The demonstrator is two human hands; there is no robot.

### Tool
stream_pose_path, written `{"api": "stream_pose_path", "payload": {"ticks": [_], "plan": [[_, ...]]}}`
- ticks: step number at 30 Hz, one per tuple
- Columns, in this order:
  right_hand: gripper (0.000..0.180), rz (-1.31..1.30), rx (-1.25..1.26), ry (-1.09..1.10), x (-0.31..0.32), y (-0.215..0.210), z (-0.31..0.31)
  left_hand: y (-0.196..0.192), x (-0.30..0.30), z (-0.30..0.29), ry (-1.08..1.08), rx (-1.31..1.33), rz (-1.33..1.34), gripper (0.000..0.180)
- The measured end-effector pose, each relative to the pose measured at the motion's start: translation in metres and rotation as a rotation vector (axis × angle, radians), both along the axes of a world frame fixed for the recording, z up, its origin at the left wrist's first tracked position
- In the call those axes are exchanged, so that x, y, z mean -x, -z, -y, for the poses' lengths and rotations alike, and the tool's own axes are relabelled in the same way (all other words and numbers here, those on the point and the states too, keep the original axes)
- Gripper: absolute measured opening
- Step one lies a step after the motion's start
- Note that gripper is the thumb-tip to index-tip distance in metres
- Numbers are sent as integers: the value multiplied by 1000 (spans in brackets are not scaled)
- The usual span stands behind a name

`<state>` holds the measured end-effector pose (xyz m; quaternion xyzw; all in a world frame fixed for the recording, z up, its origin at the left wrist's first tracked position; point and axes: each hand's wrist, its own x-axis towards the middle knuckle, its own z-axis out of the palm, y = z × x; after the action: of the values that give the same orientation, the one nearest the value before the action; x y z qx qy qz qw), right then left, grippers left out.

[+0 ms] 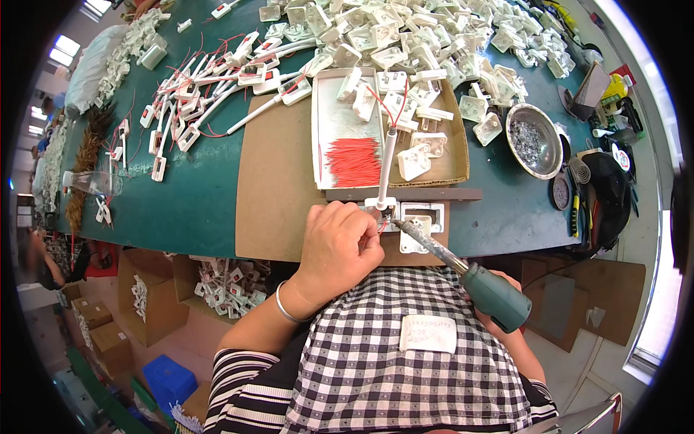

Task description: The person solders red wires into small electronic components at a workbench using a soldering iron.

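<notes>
My left hand [340, 242] is closed at the near edge of the work board, its fingertips pinching a short red wire [383, 226] beside a small white plastic housing [374, 205]. From that housing a white tube [387, 166] stands nearly upright, with two red wires coming out of its top. My right hand [489, 322], partly hidden behind the handle, grips a soldering iron [499, 295] with a green handle. The iron's tip points left into the housing, close to my left fingertips. Just right of it lie a white rectangular frame [434, 210] and a white cover piece [415, 242].
Behind a dark bar [448, 194], a shallow cardboard box [464, 163] holds white casings and a tray of red wires [353, 163]. Loose casings [383, 36] pile up beyond. Wired assemblies [195, 94] lie left; a metal bowl [515, 141] and pliers [575, 213] sit right.
</notes>
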<state>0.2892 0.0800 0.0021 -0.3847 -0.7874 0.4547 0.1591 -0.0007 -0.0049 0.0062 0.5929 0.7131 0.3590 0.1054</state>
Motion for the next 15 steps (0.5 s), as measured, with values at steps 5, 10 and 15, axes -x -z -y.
{"api": "stream_pose_path", "payload": {"ticks": [5, 10, 15], "plan": [[34, -29, 33, 16, 2, -4, 0, -1, 1, 1, -1, 1, 1, 11], [30, -1, -107, 7, -1, 2, 0, -10, 2, 10, 9, 67, 110, 13], [25, 12, -133, -46, -4, 2, -10, -10, 7, 25, 58, 18, 326, 15]]}}
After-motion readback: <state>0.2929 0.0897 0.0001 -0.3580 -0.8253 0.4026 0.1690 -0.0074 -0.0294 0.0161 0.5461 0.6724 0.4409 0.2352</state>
